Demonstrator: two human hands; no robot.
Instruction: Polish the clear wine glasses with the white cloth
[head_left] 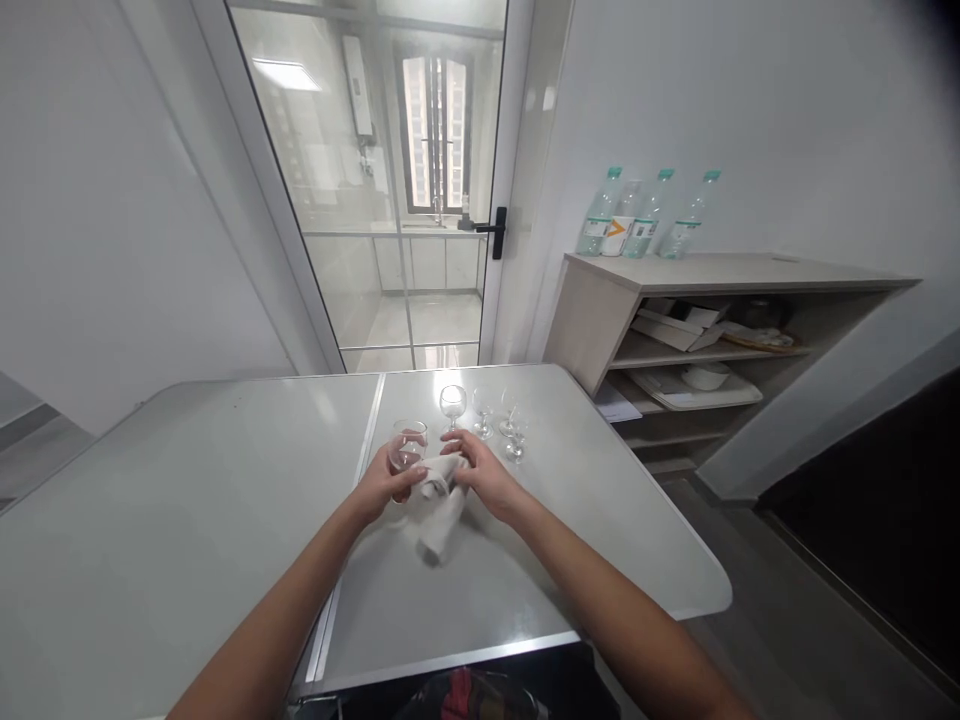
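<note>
My left hand is closed around a clear wine glass, its bowl upward and its lower part hidden by my fingers. A white cloth hangs between my hands, gripped by my right hand; its lower end is blurred. The cloth is against the glass's lower part, where my left thumb meets it. Just beyond my hands, another wine glass stands upright on the table. Several more small stemmed glasses are grouped to its right.
The pale table has a metal seam running across it. A wooden shelf unit stands at the right with plastic bottles on top and trays inside. Behind the table is a glass door with a black handle.
</note>
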